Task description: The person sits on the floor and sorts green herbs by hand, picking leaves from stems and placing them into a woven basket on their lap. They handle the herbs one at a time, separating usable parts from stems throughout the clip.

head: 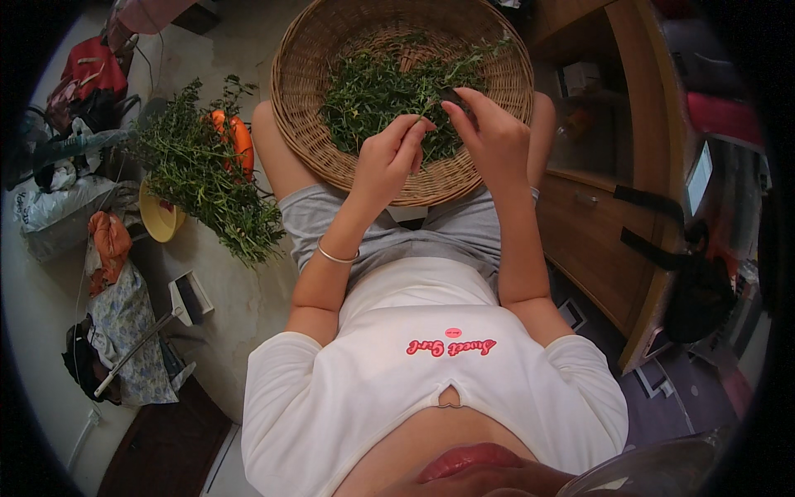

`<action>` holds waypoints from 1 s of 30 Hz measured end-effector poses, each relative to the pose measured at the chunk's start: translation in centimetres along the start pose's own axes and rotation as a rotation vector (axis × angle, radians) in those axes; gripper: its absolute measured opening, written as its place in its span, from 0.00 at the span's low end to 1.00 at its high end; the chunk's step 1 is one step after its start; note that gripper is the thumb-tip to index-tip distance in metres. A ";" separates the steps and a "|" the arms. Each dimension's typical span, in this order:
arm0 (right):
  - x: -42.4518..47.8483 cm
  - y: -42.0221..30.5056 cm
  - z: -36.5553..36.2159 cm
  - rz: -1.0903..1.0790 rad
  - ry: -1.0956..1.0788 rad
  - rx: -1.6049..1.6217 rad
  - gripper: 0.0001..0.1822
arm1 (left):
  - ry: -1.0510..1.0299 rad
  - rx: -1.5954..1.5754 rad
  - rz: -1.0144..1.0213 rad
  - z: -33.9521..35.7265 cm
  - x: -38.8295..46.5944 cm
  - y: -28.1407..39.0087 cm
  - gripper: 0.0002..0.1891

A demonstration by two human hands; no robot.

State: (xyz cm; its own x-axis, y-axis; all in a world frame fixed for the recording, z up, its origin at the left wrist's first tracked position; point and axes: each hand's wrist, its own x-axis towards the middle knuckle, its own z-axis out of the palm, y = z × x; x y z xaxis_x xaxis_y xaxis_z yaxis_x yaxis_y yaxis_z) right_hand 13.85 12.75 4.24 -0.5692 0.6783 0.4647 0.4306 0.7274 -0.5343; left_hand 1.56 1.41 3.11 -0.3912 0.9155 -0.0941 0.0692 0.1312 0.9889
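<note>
A round wicker basket (298,124) rests against my thighs, with cut leafy green stems (366,93) heaped inside it. Over its near side, my left hand (392,149) pinches the end of a thin green stem (425,110) between thumb and fingers. My right hand (494,133) is just to the right, holding a small dark object (449,95) between thumb and forefinger. What that object is cannot be made out. A leafy sprig (475,59) reaches up and right past the fingers; whether it belongs to the pinched stem is unclear.
On the floor to the left lies a large bundle of leafy stems (205,168), by an orange object (241,144) and a yellow basin (160,214). Farther left are a long-handled dustpan (189,298) and stuffed bags (65,211). A wooden cabinet (590,230) stands close on the right.
</note>
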 end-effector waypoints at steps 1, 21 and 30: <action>0.0 0.2 0.2 -0.019 0.008 -0.010 0.11 | -0.002 -0.001 -0.007 0.0 0.0 -0.1 0.13; 0.6 0.6 0.4 0.163 -0.179 0.064 0.16 | -0.119 -0.390 -0.227 -1.1 1.1 -2.0 0.16; 1.0 0.7 1.0 0.080 -0.161 0.035 0.15 | -0.057 -0.202 -0.154 -0.9 0.8 -1.9 0.14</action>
State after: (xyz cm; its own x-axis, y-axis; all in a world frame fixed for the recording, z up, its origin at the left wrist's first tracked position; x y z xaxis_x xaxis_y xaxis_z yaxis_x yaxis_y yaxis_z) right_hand 12.89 13.86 3.57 -0.6403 0.7062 0.3022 0.4557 0.6659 -0.5907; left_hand 0.30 1.58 1.30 -0.3301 0.9114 -0.2456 -0.1736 0.1971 0.9649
